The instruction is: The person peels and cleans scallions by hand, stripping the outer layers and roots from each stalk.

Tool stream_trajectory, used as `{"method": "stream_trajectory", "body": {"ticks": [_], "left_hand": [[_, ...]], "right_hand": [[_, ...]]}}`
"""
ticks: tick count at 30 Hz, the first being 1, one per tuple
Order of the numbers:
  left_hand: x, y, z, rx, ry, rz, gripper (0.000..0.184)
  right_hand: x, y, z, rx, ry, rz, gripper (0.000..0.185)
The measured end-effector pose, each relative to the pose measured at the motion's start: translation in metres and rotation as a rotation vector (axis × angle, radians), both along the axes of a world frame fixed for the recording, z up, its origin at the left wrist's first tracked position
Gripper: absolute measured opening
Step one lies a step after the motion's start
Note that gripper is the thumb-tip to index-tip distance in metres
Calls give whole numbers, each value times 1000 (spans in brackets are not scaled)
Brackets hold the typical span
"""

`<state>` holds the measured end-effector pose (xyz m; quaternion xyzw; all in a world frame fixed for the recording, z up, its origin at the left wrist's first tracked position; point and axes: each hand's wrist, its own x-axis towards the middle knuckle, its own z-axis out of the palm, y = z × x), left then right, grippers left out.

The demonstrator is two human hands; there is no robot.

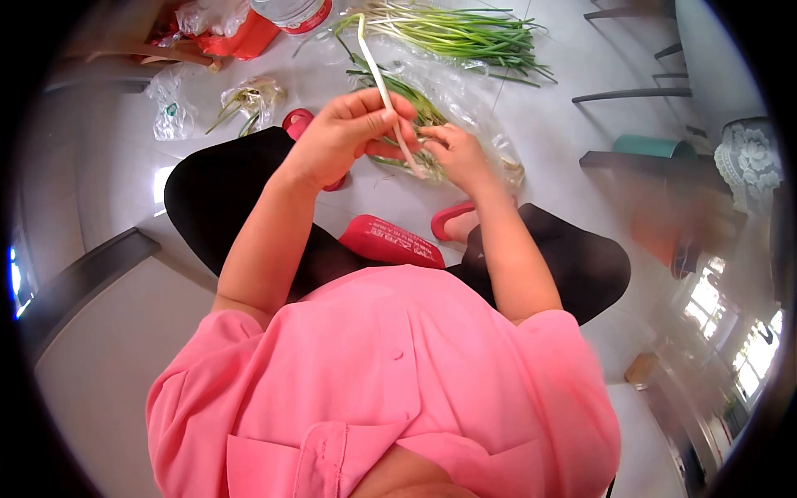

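Between the thumb and fingers of my left hand [353, 133] is a scallion [374, 70], its white root end pointing down toward me and its bent green top pointing away. Close beside the root end is my right hand [461, 158], its thumb and fingertips curled near each other. Whatever they may pinch is too small to make out. Beneath both hands, a loose bunch of scallions [419, 104] lies on clear plastic [477, 116] on the floor. Farther off lies a larger pile of scallions [473, 37], with white stems to the left and green leaves to the right.
Left of the scallions are a clear plastic bag [172, 104] and another bag with plant scraps [253, 100]. A large clear container [290, 10] and a red bag [237, 37] stand at the back. Dark chair legs [631, 94] are at right. A red printed item [390, 241] lies between my legs.
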<state>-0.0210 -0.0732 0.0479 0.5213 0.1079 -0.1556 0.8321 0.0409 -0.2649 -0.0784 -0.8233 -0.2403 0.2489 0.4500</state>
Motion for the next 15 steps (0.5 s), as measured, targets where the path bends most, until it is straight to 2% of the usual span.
{"method": "stream_trajectory", "body": {"ticks": [1,4,5,6,8,9,10,11,12,13,14,15], "left_hand": [[-1,-3,4,73,15,-36,20],[-1,-14,8,221,82,-131,16],[-2,-16,0,188,52,-175,14],[-5,-20,-15,198,5,-182,11],[-8,-24,-27,439,-99,-264,9],[-11,-27,-35,435,-105,-260,9],[-15,-32,-44,581,-145,-280,9],[-18,-35,-50,728,-182,-299,11],[-19,-39,-51,726,-185,-295,11],[-20,-43,-52,974,-230,-418,11],[-20,-45,-53,1221,-272,-543,12],[-20,-46,-51,1273,-320,-554,12]], "right_hand": [[1,2,-7,-23,59,32,33],[-1,6,-36,-36,3,-3,38],[0,4,-54,-97,-248,7,38],[4,7,-48,-95,-257,11,38],[14,12,-17,220,618,-313,46],[20,10,-3,387,745,-328,59],[26,7,13,382,740,-326,59],[31,5,30,561,923,-249,62],[34,4,44,742,1104,-166,65],[36,5,53,794,1094,-217,52],[43,1,48,792,1093,-215,52],[56,-6,38,808,1053,-268,45]]}}
